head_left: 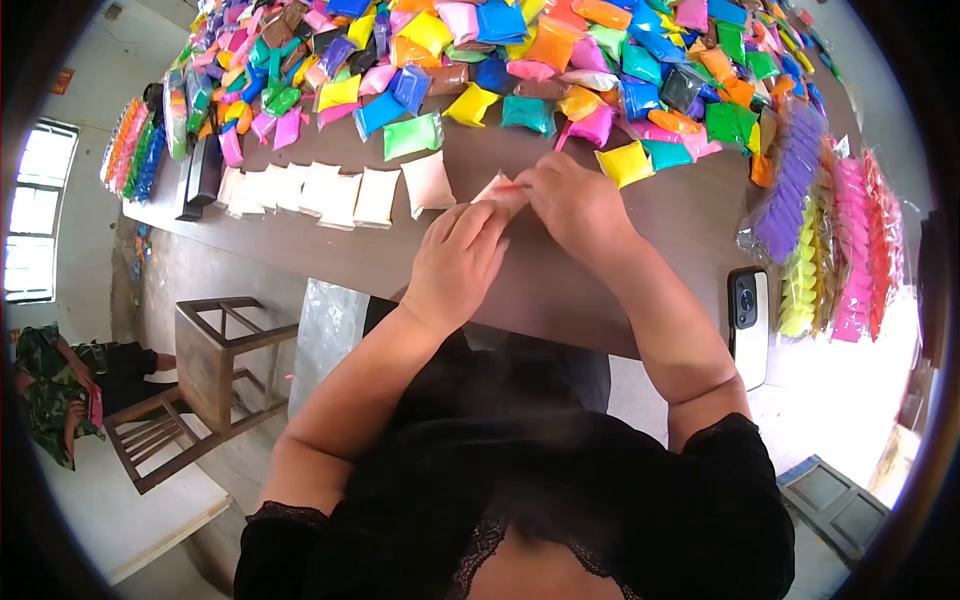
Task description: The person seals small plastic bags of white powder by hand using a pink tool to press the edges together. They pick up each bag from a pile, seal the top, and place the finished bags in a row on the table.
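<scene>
A small pale pink packet (499, 191) is between my hands near the table's middle, with a thin red mark or strip across it. My left hand (455, 257) grips its near left side, fingers bent over it. At its right end my right hand (578, 203) pinches the packet; the fingertips partly hide that end. Just left lies another pale packet (428, 185), beside a row of similar packets (377, 197) running leftward. Beyond my hands a green packet (412, 136) and a yellow packet (625, 164) lie at the front of a large colourful pile.
The pile of coloured packets (540, 50) covers the far side of the brown table (330, 248). Bagged stacks (785, 180) stand at the right, near a phone (745, 300). A wooden chair (205, 360) and a seated person (60, 390) are at left.
</scene>
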A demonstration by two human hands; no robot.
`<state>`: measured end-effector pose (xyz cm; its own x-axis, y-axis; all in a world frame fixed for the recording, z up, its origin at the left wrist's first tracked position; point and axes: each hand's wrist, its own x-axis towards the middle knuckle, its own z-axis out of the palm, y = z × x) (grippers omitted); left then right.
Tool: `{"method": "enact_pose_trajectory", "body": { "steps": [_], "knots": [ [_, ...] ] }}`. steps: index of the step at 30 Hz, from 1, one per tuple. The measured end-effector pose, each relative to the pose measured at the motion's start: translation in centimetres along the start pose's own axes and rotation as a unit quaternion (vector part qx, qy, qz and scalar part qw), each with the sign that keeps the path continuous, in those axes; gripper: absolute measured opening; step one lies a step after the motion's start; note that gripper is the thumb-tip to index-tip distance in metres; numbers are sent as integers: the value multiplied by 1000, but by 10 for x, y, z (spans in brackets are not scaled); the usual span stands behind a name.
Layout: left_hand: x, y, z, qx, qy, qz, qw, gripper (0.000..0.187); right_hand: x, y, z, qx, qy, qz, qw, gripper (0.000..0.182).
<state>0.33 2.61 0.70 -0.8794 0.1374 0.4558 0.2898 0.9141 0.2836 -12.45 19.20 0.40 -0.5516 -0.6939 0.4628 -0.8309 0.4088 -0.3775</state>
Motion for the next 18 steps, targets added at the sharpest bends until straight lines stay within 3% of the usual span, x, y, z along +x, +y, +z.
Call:
{"method": "enact_pose_trajectory", "body": {
  "steps": [4, 7, 11, 13, 15, 18],
  "knots": [
    [2, 0, 0, -12, 12, 0, 1000, 36, 8, 5, 2, -46, -16, 43, 998, 11],
    [4, -1, 1, -17, 15, -6, 1000, 36, 5, -3, 1, -7, 21, -33, 999, 11],
    [2, 0, -2, -21, 6, 1, 1000, 35, 12, 4, 1, -74, -33, 40, 996, 9],
    [2, -3, -6, -34, 10, -7, 999, 35, 4, 4, 4, 75, 71, 37, 994, 9],
    [5, -11, -13, -55, 23, 9, 998, 33, -1, 4, 1, 88, 82, 56, 991, 9],
    [13, -29, -23, 31, 11, -12, 999, 31, -4, 5, -5, 117, 88, 85, 986, 9]
  ]
}}
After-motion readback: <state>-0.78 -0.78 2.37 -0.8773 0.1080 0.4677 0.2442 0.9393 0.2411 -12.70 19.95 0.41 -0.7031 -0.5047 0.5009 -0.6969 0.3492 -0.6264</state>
